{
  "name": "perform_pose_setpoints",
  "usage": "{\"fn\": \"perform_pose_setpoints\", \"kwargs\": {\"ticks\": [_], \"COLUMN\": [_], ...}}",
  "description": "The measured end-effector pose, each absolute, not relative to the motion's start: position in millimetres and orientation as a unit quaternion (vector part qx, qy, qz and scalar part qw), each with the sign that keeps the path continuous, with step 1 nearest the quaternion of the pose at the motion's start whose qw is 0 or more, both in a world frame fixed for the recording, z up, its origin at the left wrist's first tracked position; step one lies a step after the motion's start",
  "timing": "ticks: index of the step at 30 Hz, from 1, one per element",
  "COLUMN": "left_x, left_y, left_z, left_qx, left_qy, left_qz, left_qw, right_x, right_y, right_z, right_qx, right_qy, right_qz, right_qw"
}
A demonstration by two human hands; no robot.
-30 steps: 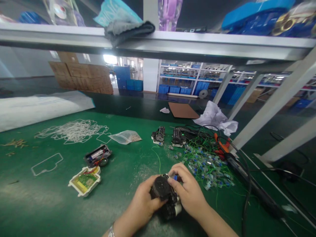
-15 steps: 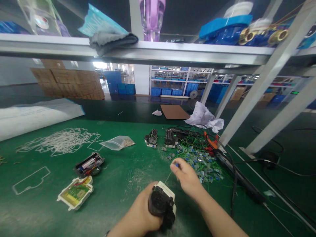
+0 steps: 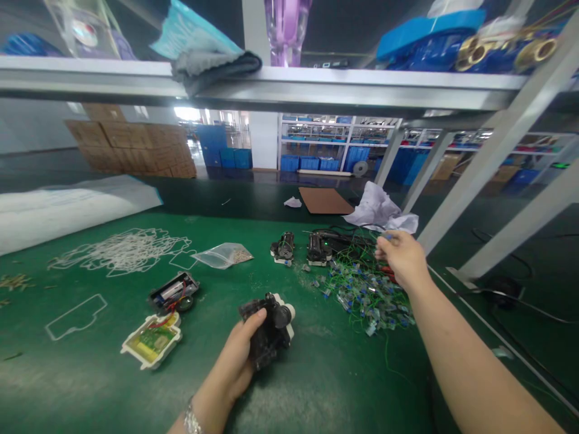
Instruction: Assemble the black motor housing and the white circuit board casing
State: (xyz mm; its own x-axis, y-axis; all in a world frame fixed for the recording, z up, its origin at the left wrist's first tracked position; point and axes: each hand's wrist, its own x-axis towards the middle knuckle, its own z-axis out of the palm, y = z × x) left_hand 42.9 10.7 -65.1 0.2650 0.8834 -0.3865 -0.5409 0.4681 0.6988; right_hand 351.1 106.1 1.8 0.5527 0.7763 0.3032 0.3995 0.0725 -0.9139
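Note:
My left hand [image 3: 237, 355] grips a black motor assembly [image 3: 269, 328] with white ends, held low over the green mat [image 3: 113, 386]. My right hand [image 3: 402, 258] is stretched out to the right, above the far edge of a pile of small blue connectors with green wires [image 3: 368, 289]. Its fingers pinch a small blue connector [image 3: 388, 237]. Two more black motor assemblies [image 3: 283, 247] [image 3: 318, 248] stand on the mat beyond the pile.
An opened white case with a circuit board [image 3: 151, 339] and a black battery holder [image 3: 174, 291] lie at the left. A clear bag of small parts [image 3: 221, 255], white gasket loops [image 3: 122, 250], crumpled paper [image 3: 382, 211], an orange tool [image 3: 391, 274] and black cables [image 3: 511, 295] surround the work area. A metal shelf [image 3: 289, 90] hangs overhead.
My right hand left the motor assembly and moved up and right over the connector pile with a blue connector. My left hand shifted the motor assembly left and tilted it.

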Motion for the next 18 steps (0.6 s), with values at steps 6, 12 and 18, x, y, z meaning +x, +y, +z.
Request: {"fn": "perform_pose_setpoints", "kwargs": {"ticks": [6,12,18], "left_x": [40.3,30.7,28.4], "left_y": [9.2,4.9,1.0], "left_z": [-60.4,-55.3,-46.9], "left_qx": [0.220,0.352,0.594], "left_qy": [0.378,0.437,0.456], "left_qz": [0.470,0.431,0.301], "left_qw": [0.767,0.707,0.591], "right_x": [355.0,365.2,400.1], "right_y": [100.7,42.6,9.1], "right_z": [-13.5,-43.8,-54.6], "right_qx": [-0.709,-0.729,-0.798], "right_qy": [-0.543,-0.613,-0.580], "right_qz": [0.105,0.012,-0.072], "right_qw": [0.437,0.303,0.146]}}
